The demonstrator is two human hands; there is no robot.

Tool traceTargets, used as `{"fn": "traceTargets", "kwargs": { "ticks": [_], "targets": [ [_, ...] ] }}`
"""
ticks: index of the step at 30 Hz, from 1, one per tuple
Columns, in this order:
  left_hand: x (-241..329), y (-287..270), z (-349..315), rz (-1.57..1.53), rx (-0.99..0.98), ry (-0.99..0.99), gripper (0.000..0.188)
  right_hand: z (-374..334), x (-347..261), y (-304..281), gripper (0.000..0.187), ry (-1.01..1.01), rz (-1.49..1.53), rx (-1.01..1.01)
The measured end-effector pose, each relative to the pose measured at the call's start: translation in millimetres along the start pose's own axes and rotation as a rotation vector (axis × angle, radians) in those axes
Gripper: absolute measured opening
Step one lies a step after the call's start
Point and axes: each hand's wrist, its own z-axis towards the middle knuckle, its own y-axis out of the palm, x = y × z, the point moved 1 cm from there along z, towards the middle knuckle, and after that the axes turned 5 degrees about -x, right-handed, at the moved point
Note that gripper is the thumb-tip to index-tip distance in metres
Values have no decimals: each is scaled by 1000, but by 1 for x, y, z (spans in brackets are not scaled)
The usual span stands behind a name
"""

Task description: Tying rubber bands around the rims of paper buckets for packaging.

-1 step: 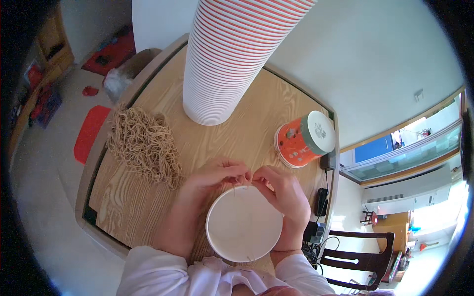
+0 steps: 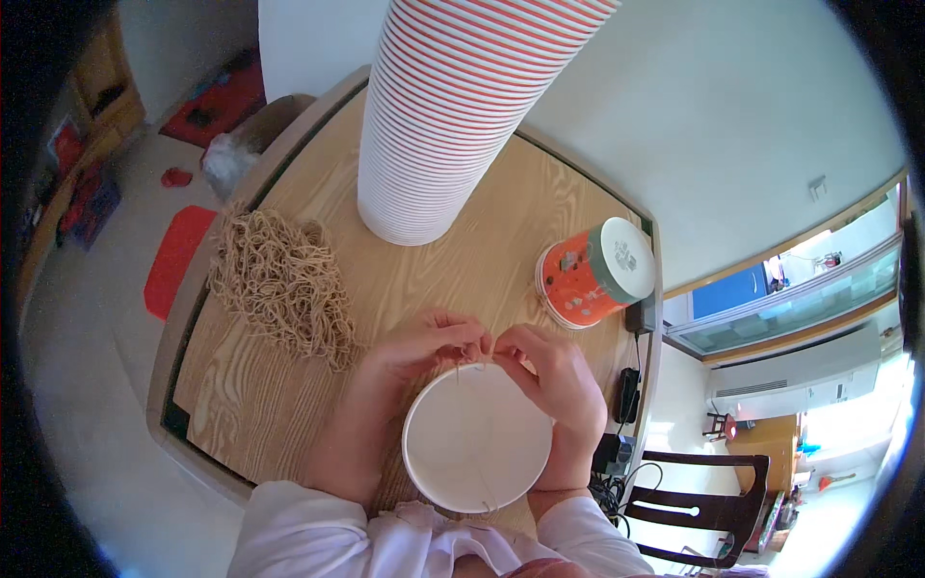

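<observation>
Wooden table (image 2: 255,414) — left hand (image 2: 432,341), right hand (image 2: 549,371) pinching string (image 2: 458,372) — at tub (image 2: 472,438).

Around the white tub (image 2: 477,438), the left hand (image 2: 429,339) and right hand (image 2: 554,374) are crowding 12 o'clock. Beyond, a tall container stack (image 2: 434,144) is blocking 11 to 12, tangled string (image 2: 279,284) is filling 10, and an orange container (image 2: 578,279) is standing at 1. Bare bench (image 2: 496,255) is opening between stack and orange container.
</observation>
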Motion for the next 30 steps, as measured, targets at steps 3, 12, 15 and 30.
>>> {"fn": "traceTargets", "kwargs": {
  "ticks": [3,12,15,30],
  "targets": [
    [-11,-9,8,-79,-89,64,21,0,4,0,10,-28,-19,30],
    [-30,-21,11,-167,-253,259,19,1,0,0,10,-26,-62,35],
    [-23,-25,11,18,-193,169,20,2,0,2,10,-41,-31,19],
    [-24,-29,19,-61,-273,283,32,7,3,2,10,38,-74,-8]
  ]
}}
